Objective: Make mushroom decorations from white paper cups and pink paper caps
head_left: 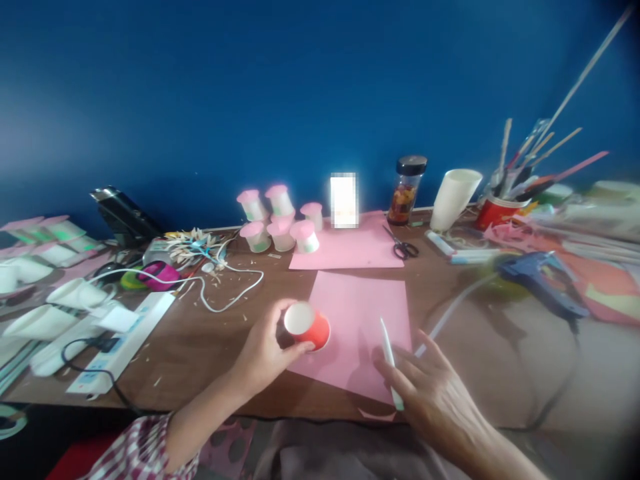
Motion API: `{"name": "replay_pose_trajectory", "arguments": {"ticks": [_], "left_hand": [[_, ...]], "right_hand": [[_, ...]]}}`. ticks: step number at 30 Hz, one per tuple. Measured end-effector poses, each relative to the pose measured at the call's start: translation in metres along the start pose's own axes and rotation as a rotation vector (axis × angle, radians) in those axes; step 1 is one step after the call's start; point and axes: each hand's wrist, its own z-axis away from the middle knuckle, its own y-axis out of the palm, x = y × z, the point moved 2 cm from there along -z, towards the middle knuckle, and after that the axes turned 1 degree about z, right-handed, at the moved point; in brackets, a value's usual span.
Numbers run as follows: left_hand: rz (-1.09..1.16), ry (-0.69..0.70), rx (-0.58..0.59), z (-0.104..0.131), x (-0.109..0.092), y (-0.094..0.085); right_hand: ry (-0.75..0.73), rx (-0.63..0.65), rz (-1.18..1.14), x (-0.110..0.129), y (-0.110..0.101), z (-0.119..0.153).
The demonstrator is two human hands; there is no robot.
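My left hand (265,350) is wrapped around a red paper cup (319,329). The cup leans over the left edge of a pink paper sheet (350,327), its pale round end facing up and left. On the right side of that sheet, my right hand (430,383) has a slim white pen (388,350) at its thumb, pointed end away from me. The other fingers of this hand stretch forward, loosely spread. How firmly the pen is gripped is partly hidden.
Several white cups with pink tops (281,233) stand behind. Scissors (404,249) lie on another pink sheet (345,253). A glue gun (543,283) and its cord lie right; a power strip (125,343) and white cable lie left. A lidded jar (404,193) stands by the wall.
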Motion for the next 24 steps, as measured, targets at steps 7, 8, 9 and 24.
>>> {"name": "replay_pose_trajectory", "arguments": {"ticks": [7, 8, 9, 24], "left_hand": [[0.064, 0.037, 0.007, -0.006, -0.008, 0.014], [0.085, 0.037, 0.036, -0.006, -0.008, 0.016], [0.099, 0.04, 0.052, -0.007, -0.008, 0.017], [0.308, 0.076, -0.228, 0.006, 0.024, -0.014]], "right_hand": [[0.003, 0.005, -0.009, -0.001, 0.002, 0.001], [0.004, 0.009, -0.008, -0.001, 0.002, 0.001], [0.006, 0.009, -0.009, -0.001, 0.002, 0.001], [-0.011, -0.012, 0.008, -0.003, 0.003, 0.005]]}}
